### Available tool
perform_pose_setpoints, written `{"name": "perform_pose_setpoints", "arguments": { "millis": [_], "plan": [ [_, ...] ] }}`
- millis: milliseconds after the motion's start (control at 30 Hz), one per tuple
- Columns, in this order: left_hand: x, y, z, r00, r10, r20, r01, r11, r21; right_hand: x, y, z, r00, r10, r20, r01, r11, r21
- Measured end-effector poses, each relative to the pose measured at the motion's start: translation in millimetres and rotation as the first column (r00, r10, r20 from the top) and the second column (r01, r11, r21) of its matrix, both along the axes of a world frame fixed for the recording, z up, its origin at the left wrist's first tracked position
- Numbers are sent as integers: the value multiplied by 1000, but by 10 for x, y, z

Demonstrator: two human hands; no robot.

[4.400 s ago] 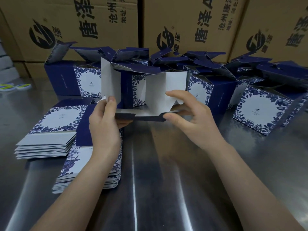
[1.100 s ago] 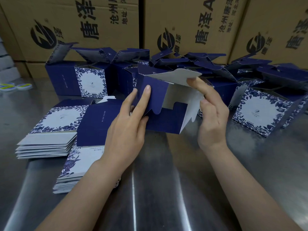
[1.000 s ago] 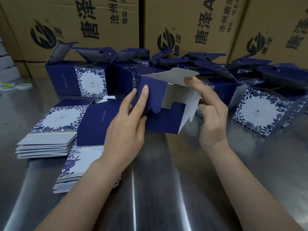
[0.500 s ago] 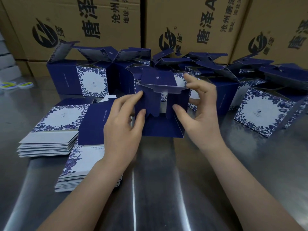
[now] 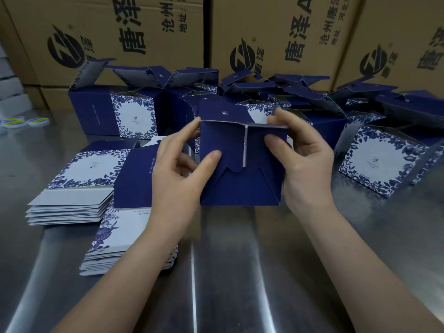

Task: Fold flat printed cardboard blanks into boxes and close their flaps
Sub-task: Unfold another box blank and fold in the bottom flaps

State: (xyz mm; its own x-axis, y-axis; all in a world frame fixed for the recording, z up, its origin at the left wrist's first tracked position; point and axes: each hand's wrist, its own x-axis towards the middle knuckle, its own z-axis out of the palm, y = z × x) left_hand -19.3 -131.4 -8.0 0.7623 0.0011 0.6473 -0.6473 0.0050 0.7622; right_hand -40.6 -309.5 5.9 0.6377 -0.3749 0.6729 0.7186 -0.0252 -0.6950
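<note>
Cartons: big brown cartons (image 5: 108, 39) with black print wall off the back.
Table: shiny metal table (image 5: 240, 272) runs under everything.
Folded boxes: a crowd of navy-and-white folded boxes (image 5: 134, 116) along the far side, top flaps standing open.
Flat blanks: two stacks of flat blanks (image 5: 72, 188) at the left, the nearer one partly under the left forearm.
Box: centre stage, the navy box (image 5: 240, 186) is held up between both hands in front of the crowd, its flapped end facing us. Two side flaps are folded in, with a thin pale gap between them.
Left hand: left hand (image 5: 177, 179) grips the left side, thumb flat on the left flap, fingers curled round behind.
Right hand: right hand (image 5: 305, 164) clamps the right side, thumb on the right flap, fingers hooked over the top edge.
</note>
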Motion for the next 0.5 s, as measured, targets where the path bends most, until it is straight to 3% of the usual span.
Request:
{"name": "perform_pose_setpoints", "arguments": {
  "millis": [167, 300, 500],
  "plan": [
    [-9, 3, 31, 987, -163, 3, 163, 984, -71, -27, 38, 28, 991, 129, -38, -122, 982, 142],
    [9, -4, 22, 954, -294, 60, 300, 945, -130, -67, 111, 21, 991, 130, -21, -129, 991, 19],
    [2, -21, -37, 941, -333, 57, 337, 935, -106, -90, 165, 15, 999, 34, 14, -31, 980, -198]
  ]
}}
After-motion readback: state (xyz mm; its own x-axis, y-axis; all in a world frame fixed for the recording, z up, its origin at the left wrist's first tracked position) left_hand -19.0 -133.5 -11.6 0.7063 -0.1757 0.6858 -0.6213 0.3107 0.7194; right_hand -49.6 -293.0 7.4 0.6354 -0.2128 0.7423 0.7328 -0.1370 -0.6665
